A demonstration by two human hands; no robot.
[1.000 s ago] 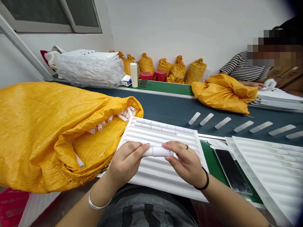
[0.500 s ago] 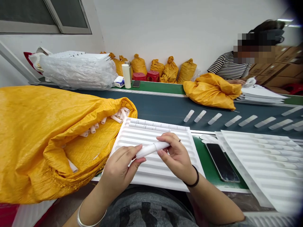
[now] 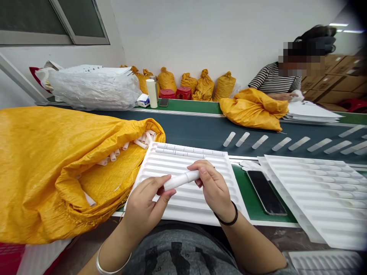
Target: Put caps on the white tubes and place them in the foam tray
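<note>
A white capped tube [image 3: 178,181] is held between my two hands, tilted up to the right. My left hand [image 3: 149,198] pinches its lower left end between thumb and fingers. At the upper right end, the fingers and thumb of my right hand [image 3: 210,181] close round the cap part. Beneath lies a white grooved tray [image 3: 151,173], with printed white tubes [image 3: 190,150] lying in its far grooves. To the left a yellow woven sack [image 3: 57,152] lies open, with several loose white tubes [image 3: 147,136] at its mouth.
Single tubes [image 3: 260,141] lie spaced along the dark conveyor belt [image 3: 189,126]. A phone [image 3: 266,193] rests right of my tray, beside another partly filled tray [image 3: 304,191]. Across the belt, a co-worker [image 3: 275,78] sits behind a yellow sack [image 3: 252,109] and stacked white trays [image 3: 312,112].
My right hand's grip on the cap end has turned, its thumb now on top instead of below. The left hand keeps its pinch. Across the belt, the co-worker's hand has risen with something white.
</note>
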